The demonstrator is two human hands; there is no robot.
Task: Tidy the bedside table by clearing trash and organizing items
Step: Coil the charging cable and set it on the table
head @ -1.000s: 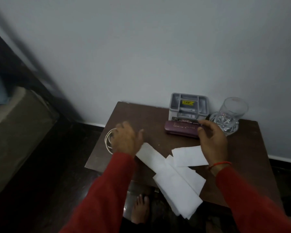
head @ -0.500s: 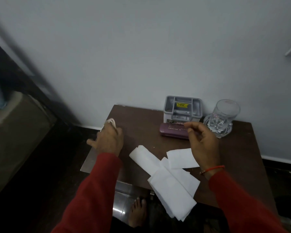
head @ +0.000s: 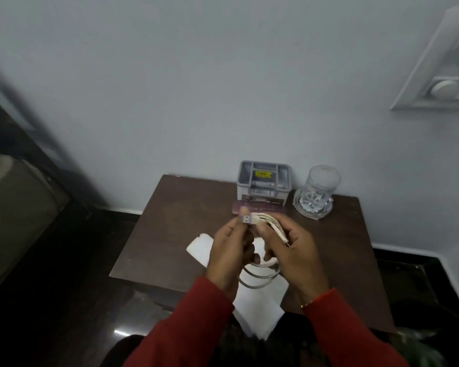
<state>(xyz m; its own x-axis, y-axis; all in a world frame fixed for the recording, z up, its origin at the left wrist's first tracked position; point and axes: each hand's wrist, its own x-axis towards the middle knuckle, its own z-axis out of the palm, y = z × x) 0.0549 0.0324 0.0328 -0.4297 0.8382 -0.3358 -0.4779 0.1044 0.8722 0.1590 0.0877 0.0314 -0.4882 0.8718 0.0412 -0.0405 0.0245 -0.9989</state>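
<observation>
1. Cable (head: 269, 223) handling has changed within the last second: a white coil that was being reached for at the left edge of the surface (head: 170, 234) is now lifted and held over its middle, between both hands.
2. The left hand (head: 229, 256), which was lying on the coil a second ago, is now raised, and its fingers (head: 243, 215) are pinched closed on the USB plug end of the cable.
3. The right hand (head: 292, 250), which was hovering by the maroon case (head: 263, 209) earlier, has been brought across; its fingers (head: 264, 230) are closed around a bundle of folded white loops.
4. A judgement follows: the cable is probably being wound into a neat bundle, so organizing has begun, while clearing of trash seems not yet done.
5. The cable is seen as thin, white and limp, with a metal plug on a purple-tinted end; several loose loops hang below the hands, above the white tissues (head: 260, 305).
6. The tissues are left spread over the front edge of the surface, partly hidden by the hands and red sleeves.
7. The grey organizer (head: 263, 181), the maroon case just in front of it, and the clear glass (head: 319, 189) on its coaster are found at the back, as before.
</observation>
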